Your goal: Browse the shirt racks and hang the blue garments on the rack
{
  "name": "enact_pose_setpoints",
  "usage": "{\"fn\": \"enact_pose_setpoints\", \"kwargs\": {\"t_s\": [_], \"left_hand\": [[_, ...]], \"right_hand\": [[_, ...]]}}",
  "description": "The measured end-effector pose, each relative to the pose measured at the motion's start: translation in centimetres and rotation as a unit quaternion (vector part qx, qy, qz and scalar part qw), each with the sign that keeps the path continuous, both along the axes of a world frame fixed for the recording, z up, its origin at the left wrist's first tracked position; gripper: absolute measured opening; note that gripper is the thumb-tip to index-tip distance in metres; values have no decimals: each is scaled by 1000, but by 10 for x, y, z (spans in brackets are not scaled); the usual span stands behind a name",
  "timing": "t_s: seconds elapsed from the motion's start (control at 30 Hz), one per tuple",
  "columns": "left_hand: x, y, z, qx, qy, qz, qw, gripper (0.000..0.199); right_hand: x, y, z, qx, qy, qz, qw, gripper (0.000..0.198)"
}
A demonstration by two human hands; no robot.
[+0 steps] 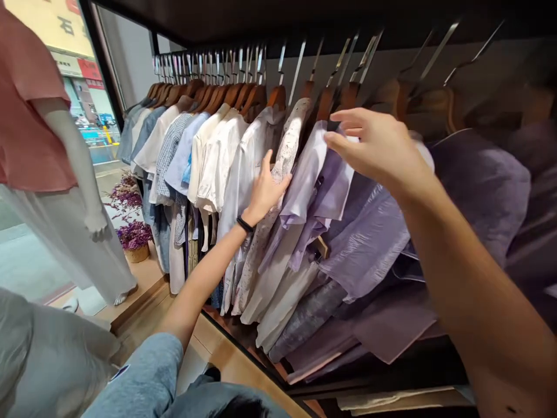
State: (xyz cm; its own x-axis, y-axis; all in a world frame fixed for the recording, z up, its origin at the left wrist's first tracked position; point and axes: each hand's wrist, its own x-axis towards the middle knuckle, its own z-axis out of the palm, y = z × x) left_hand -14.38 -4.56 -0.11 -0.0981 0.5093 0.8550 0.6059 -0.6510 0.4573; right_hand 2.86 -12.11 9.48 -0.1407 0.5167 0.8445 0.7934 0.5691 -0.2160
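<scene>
My left hand (266, 188), a dark band on its wrist, is open with thumb and fingers spread. It lies against a pale speckled shirt (288, 152), beside a white long-sleeved shirt (243, 168). My right hand (376, 142) is raised at shoulder height of the hung clothes, thumb and forefinger apart, nothing seen gripped between them. Just left of its fingertips hangs a pale lilac short-sleeved shirt (307, 174); a deeper lilac top (333, 186) hangs below the hand. Whether the fingertips touch the cloth, I cannot tell.
Wooden hangers (256, 100) with metal hooks carry more shirts leftward along the rack and dark purple garments (478, 180) to the right. A mannequin (47, 116) and a flower pot (137, 253) stand left on a wooden platform (143, 290). Grey fabric (43, 348) fills the lower left.
</scene>
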Motion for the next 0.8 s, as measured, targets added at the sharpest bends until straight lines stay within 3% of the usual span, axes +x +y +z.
{"fn": "enact_pose_setpoints", "kwargs": {"t_s": [0.1, 0.23, 0.37, 0.53, 0.57, 0.67, 0.73, 0.8], "left_hand": [[-12, 20, 14, -25, 73, -4, 997, 36], [-51, 24, 21, -19, 83, 20, 996, 53], [-74, 30, 23, -11, 67, -8, 998, 63], [-40, 25, 15, -20, 161, -140, 977, 62], [-28, 21, 14, -28, 190, -158, 968, 63], [-2, 9, 13, -57, 271, -185, 943, 64], [5, 5, 15, -68, 309, -191, 929, 61], [4, 5, 18, -80, 306, -203, 927, 52]], "right_hand": [[-21, 32, 17, -71, -78, -90, 990, 56], [-15, 54, 21, -171, -70, -166, 969, 48], [-3, 54, 17, -175, -37, -199, 963, 48], [-8, 48, 22, -189, -34, -228, 954, 35], [-11, 47, 25, -181, -26, -236, 954, 42], [-20, 50, 34, -153, -3, -251, 956, 72], [-27, 56, 41, -146, -6, -246, 958, 72], [-33, 64, 47, -152, -15, -243, 958, 60]]}}
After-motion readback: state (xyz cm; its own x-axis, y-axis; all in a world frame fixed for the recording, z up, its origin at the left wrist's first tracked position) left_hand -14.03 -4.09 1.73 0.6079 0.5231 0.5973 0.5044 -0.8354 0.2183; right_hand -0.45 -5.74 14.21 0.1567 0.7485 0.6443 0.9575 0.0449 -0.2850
